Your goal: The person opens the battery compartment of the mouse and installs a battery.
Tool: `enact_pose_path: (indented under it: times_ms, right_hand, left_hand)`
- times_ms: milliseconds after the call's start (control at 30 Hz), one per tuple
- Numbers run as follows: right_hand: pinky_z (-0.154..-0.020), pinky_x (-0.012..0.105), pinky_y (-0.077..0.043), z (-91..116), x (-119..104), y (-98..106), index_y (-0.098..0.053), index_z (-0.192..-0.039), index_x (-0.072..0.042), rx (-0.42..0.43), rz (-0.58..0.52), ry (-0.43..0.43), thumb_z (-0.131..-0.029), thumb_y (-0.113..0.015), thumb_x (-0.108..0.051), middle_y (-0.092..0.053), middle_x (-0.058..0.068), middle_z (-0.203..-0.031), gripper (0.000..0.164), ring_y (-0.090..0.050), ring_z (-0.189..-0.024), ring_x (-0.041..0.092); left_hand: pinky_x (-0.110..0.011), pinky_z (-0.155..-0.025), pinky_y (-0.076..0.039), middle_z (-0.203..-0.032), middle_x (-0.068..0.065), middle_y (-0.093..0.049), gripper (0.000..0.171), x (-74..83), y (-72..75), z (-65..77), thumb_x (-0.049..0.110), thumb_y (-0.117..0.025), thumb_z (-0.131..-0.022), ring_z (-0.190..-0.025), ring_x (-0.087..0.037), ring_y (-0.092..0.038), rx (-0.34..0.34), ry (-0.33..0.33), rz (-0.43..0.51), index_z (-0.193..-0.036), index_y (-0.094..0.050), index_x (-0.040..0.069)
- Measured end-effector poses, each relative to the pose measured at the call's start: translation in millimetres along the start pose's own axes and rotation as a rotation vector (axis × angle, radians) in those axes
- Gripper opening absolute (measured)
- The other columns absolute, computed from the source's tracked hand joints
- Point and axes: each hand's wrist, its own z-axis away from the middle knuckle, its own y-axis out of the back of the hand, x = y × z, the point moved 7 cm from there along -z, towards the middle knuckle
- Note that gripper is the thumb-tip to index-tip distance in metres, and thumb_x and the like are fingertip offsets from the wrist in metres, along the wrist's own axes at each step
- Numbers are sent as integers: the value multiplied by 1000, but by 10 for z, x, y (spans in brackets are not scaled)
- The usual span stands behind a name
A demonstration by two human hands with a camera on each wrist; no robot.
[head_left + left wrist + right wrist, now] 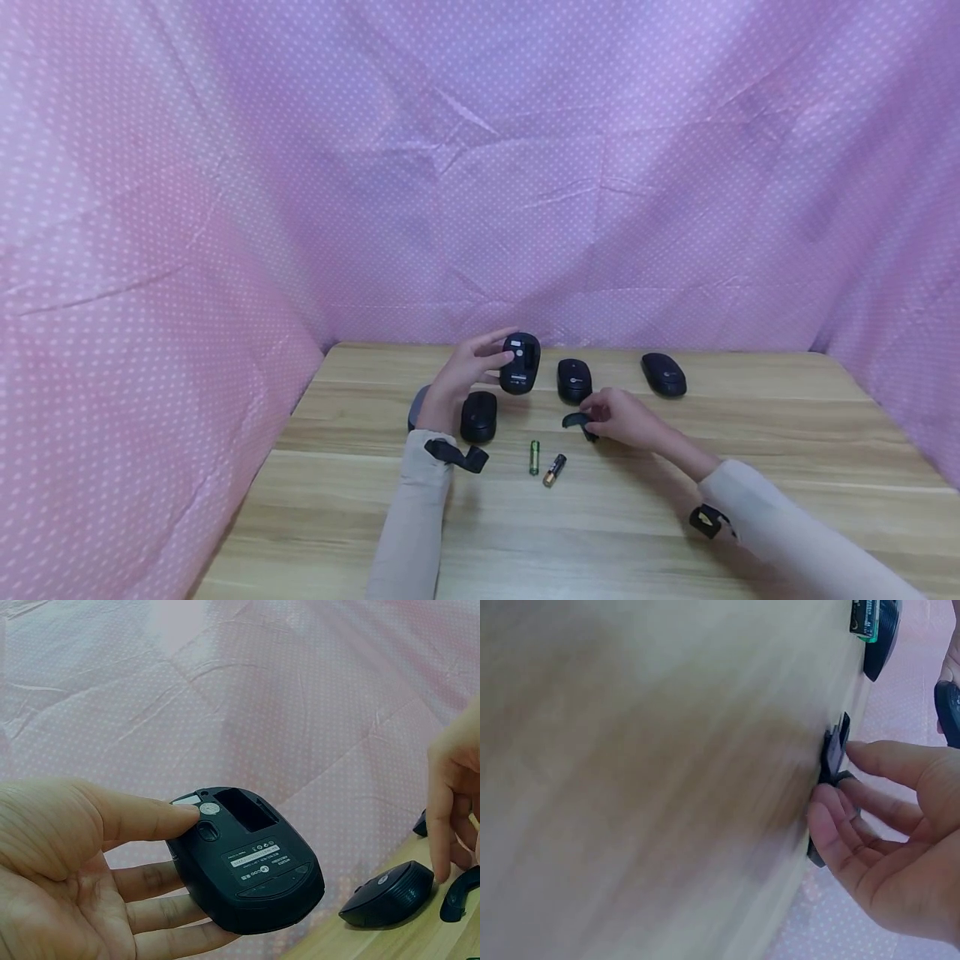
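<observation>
Up off the table, my left hand [459,373] grips a black computer mouse [244,870], thumb on its underside and fingers beneath. The underside faces the camera, and its battery compartment [246,812] is uncovered and holds no battery. Low at the table, my right hand [624,418] pinches a curved black battery cover [576,420] between thumb and fingers; the fingers partly hide it in the right wrist view. A green battery [534,457] and a black-and-copper battery [554,471] lie in front, between the two hands.
A second black mouse [574,381] stands just behind my right hand, another [663,374] farther right. One more black mouse [478,417] sits beside my left wrist; a greyish object [415,408] is mostly hidden there. Pink dotted cloth [525,208] hangs behind the wooden table [787,433].
</observation>
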Motion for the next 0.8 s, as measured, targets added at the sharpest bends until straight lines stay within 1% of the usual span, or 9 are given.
enact_pose_path:
  times_ms: [67, 167, 267, 400, 467, 633, 800]
  right_hand:
    - [-68, 23, -52, 1, -56, 16, -74, -109, 4, 2, 22, 51, -86, -78, -3, -70, 7, -90, 25, -61, -80, 14]
    - [-71, 25, -55, 6, -148, 29, -74, -111, 1, -6, 13, 120, -86, -79, -5, -72, 9, -96, 26, -65, -86, 18]
    - [-72, 29, -58, 25, -257, 16, -75, -111, -2, -37, 0, 189, -86, -79, -6, -74, 8, -99, 25, -66, -89, 20]
    - [-77, 33, -58, 70, -415, -44, -76, -109, -6, -92, -5, 273, -87, -79, -7, -74, 5, -103, 22, -66, -90, 21]
    - [-79, 34, -58, 92, -475, -87, -77, -108, -9, -126, -15, 291, -87, -79, -8, -73, 3, -104, 21, -65, -92, 19]
    - [-86, 32, -58, 128, -558, -200, -79, -102, -15, -213, -50, 300, -86, -79, -8, -72, -5, -103, 17, -66, -98, 10]
    - [-87, 30, -58, 154, -639, -270, -80, -97, -16, -246, -55, 365, -84, -81, -6, -72, -5, -99, 16, -65, -96, 9]
  left_hand:
    - [-41, -89, -59, -144, -13, -60, 46, -5, 0, -1, 16, -65, -100, -125, -30, -62, 1, 5, 4, -146, -58, 22]
    - [-41, -90, -59, -144, -13, -60, 47, -11, 1, -5, 17, -65, -100, -126, -30, -62, 2, 13, 10, -146, -57, 21]
    - [-41, -90, -59, -144, -12, -61, 46, -16, 2, -5, 17, -66, -100, -126, -29, -62, 7, 20, 16, -145, -59, 23]
    - [-42, -89, -59, -142, -12, -61, 44, -16, 7, -6, 16, -66, -99, -124, -29, -63, 10, 19, 15, -143, -61, 26]
    - [-42, -89, -59, -141, -12, -62, 44, -14, 8, -7, 16, -66, -100, -123, -29, -63, 9, 14, 11, -142, -61, 26]
    - [-42, -89, -59, -142, -13, -61, 45, -22, 4, -12, 15, -66, -100, -121, -29, -64, 6, 9, 14, -143, -60, 24]
    - [-43, -89, -60, -144, -17, -59, 47, -20, -9, -12, 14, -65, -100, -120, -30, -64, -4, 3, 21, -146, -58, 20]
